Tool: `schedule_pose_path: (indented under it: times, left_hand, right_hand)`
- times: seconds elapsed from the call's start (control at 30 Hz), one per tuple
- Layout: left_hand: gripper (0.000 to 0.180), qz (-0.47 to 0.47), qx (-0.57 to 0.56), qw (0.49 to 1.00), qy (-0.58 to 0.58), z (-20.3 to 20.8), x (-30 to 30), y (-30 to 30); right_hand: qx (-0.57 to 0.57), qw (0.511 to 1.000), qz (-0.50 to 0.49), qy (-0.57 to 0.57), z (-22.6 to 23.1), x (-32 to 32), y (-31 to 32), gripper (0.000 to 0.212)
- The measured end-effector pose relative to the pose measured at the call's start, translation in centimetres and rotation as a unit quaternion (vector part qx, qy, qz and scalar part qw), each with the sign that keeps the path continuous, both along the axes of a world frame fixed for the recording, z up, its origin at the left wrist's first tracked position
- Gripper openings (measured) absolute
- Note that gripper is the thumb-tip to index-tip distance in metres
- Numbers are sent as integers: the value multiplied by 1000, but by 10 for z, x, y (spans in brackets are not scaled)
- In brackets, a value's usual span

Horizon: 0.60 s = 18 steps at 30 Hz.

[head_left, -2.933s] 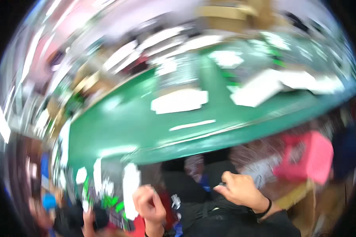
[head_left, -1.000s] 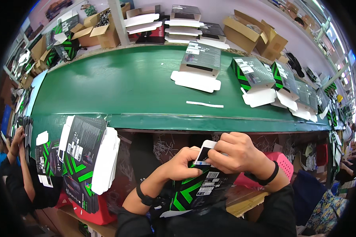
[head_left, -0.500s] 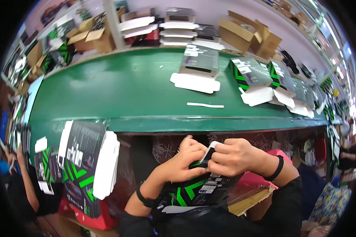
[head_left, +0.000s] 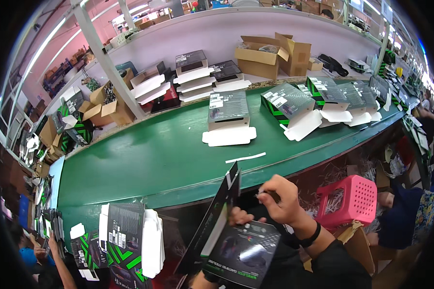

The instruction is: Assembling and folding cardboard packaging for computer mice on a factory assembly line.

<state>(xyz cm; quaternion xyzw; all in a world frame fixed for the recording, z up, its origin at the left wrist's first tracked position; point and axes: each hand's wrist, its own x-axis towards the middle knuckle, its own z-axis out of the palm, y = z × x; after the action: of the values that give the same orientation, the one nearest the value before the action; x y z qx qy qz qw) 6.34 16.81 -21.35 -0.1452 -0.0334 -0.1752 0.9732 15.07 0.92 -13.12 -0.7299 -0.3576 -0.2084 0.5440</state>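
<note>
My L hand (head_left: 240, 216) holds the far edge of a black, green-lettered cardboard box (head_left: 248, 248) — R hand (head_left: 278, 198) just above, pinched narrow, can't tell w/ what

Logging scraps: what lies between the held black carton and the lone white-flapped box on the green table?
In the head view, a white strip lies on the green table between the carton and box.
</note>
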Motion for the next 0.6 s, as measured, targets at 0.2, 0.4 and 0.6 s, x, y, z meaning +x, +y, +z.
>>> schedule_pose_path:
  times: [0.2, 0.4, 0.6]
  left_hand:
    - [26, -39, -57, 998, 5, 0, -19, -31]
    - [23, -78, -164, 983, -25, -48, -17, -44]
    - [23, -120, -177, 976, -47, -58, -3, -47]
  right_hand:
    - [31, 993, -33, -113, 28, 21, 24, 18]
    - [-16, 982, -49, -184, 32, 33, 20, 22]
    - [0, 979, -56, -195, 13, 37, 22, 23]
